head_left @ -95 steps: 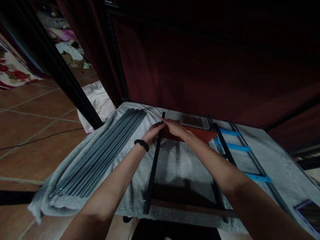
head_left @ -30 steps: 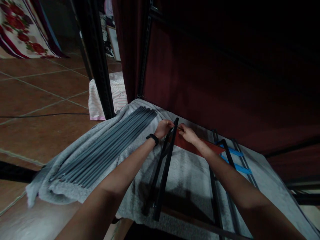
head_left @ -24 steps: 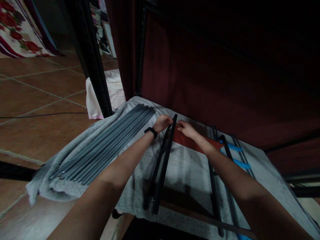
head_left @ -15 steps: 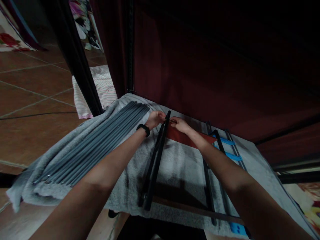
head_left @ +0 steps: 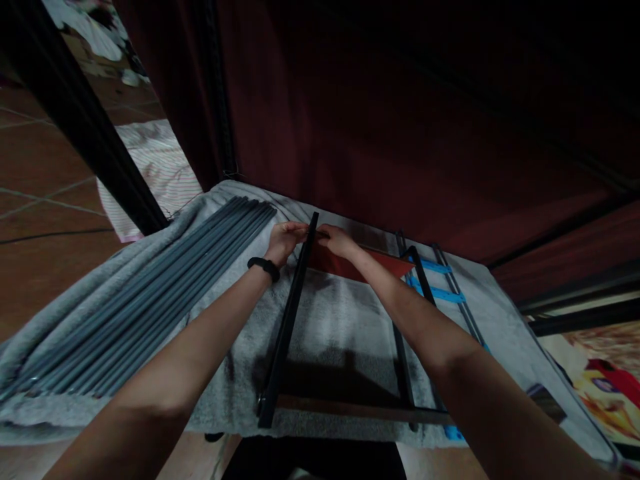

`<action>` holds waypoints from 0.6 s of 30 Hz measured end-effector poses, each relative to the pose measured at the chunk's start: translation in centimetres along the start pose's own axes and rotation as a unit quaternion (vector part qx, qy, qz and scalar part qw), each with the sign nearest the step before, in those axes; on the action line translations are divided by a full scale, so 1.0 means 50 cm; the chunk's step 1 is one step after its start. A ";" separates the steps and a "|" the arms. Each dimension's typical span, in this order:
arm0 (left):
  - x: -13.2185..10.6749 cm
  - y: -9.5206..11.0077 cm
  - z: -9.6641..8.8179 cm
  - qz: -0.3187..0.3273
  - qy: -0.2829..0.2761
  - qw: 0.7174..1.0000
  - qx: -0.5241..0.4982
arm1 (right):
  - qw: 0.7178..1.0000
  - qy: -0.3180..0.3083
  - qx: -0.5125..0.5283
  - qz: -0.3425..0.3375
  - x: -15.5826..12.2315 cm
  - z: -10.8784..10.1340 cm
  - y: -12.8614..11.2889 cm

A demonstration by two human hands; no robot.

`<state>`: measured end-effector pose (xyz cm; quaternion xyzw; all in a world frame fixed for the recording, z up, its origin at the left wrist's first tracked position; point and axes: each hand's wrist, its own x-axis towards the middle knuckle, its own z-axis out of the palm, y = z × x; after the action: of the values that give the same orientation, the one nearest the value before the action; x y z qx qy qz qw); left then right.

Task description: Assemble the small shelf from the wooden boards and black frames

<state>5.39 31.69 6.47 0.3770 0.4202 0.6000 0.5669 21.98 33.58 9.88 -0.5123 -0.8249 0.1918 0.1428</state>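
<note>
Both hands meet at the far end of a black metal bar (head_left: 290, 303), one on either side of it. My left hand (head_left: 284, 240), with a black band on the wrist, has its fingers brought together against the bar's left side; what they pinch is too small to make out. On the right, my right hand (head_left: 337, 241) is closed close to the bar's tip, its fingertips partly hidden. An orange-brown panel (head_left: 345, 265) runs beneath my right hand and forearm, between this bar and another black bar (head_left: 423, 273).
Several grey rods (head_left: 150, 300) lie side by side on the left of the grey blanket (head_left: 345, 320). Blue pieces (head_left: 440, 293) and thin dark rods are at the right. A dark red curtain (head_left: 375, 147) hangs behind; a black post (head_left: 95, 127) stands at left.
The view has shifted, so the scene sits further left. My hands stay at the bar's far end. The two dark lengths there now look lined up as one bar.
</note>
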 end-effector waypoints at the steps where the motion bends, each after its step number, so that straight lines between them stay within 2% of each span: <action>1: -0.002 -0.001 0.001 -0.001 0.008 1.000 -0.008 | 1.000 0.000 -0.004 -0.001 -0.001 -0.001 -0.002; 9: 0.007 -0.007 0.002 -0.040 0.037 0.998 0.021 | 1.000 0.004 -0.001 0.006 -0.007 -0.002 -0.009; 18: 0.003 0.002 -0.001 -0.039 0.021 0.998 0.035 | 0.999 0.009 0.005 0.043 -0.009 -0.004 -0.021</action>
<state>5.30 31.82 6.53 0.3673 0.4675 0.5698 0.5674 21.41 32.80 10.51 -0.5485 -0.7996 0.1971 0.1444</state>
